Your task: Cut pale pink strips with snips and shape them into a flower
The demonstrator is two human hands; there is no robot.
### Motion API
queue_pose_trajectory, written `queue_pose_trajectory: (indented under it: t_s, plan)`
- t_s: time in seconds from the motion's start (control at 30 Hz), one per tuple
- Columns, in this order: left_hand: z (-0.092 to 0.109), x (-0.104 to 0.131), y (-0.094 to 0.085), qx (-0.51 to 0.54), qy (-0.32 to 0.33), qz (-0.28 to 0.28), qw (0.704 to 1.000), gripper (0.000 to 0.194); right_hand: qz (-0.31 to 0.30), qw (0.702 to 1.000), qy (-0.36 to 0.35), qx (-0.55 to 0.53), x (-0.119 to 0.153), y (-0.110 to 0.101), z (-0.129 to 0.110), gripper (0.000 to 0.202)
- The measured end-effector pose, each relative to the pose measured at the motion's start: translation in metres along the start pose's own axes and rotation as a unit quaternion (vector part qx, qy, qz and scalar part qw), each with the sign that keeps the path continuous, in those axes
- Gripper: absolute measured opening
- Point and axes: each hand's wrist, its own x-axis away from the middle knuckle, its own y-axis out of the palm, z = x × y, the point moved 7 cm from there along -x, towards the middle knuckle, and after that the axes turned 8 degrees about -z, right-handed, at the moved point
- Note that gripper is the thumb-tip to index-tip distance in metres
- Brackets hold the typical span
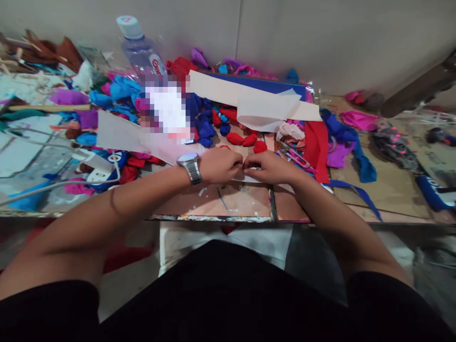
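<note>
My left hand [221, 165], with a metal watch [191, 167] on its wrist, is closed over the table near its front edge. Close beside it, almost touching, my right hand [270, 167] is closed in a pinch. A thin white strip [251, 179] shows between and below the fingers of both hands; its material is unclear, and the fingertips partly hide it. Just beyond the hands lie twisted red cloth pieces [242, 139]. A pink-handled pair of scissors [297, 156] rests to the right of my right hand.
A clear bottle [140, 50] with a white cap stands at the back left, near a blurred patch. Pale sheets [269, 110] lie across a blue board. Colourful cloth scraps [123, 90] spread leftward, with a power strip [103, 173] and its cable among them. Red fabric [316, 147] lies right.
</note>
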Motion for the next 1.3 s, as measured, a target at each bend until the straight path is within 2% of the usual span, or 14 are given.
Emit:
queue_pose_trajectory:
  t_s: [0.2, 0.4, 0.57, 0.73, 1.0, 1.17, 1.3]
  plan:
    - [-0.007, -0.007, 0.005, -0.011, -0.002, -0.057, 0.998, 0.042, 0.001, 1.0, 0.005, 0.006, 0.004, -0.006, 0.003, 0.028]
    - [-0.01, -0.004, 0.003, -0.027, -0.012, -0.04, 0.999, 0.037, -0.021, 0.999, 0.043, 0.01, 0.016, -0.027, 0.021, 0.024]
    - [-0.013, 0.005, 0.005, -0.021, -0.024, -0.027, 0.999, 0.032, -0.024, 0.999, 0.032, -0.003, 0.021, -0.035, 0.023, 0.027]
    - [-0.016, 0.007, 0.008, -0.012, -0.016, -0.038, 0.999, 0.03, -0.003, 0.999, 0.032, 0.006, 0.019, -0.031, 0.012, 0.026]
    - [-0.007, 0.0, 0.01, 0.064, 0.019, 0.011, 0.998, 0.04, 0.021, 1.0, -0.008, -0.005, 0.013, -0.02, 0.0, 0.026]
    - [-0.01, -0.002, 0.011, 0.082, 0.021, 0.018, 0.996, 0.041, 0.01, 1.0, -0.013, -0.001, 0.012, -0.015, 0.001, 0.026]
    - [-0.011, -0.001, 0.009, 0.113, 0.039, 0.034, 0.992, 0.04, 0.025, 1.0, -0.016, 0.003, 0.012, -0.017, 0.0, 0.026]
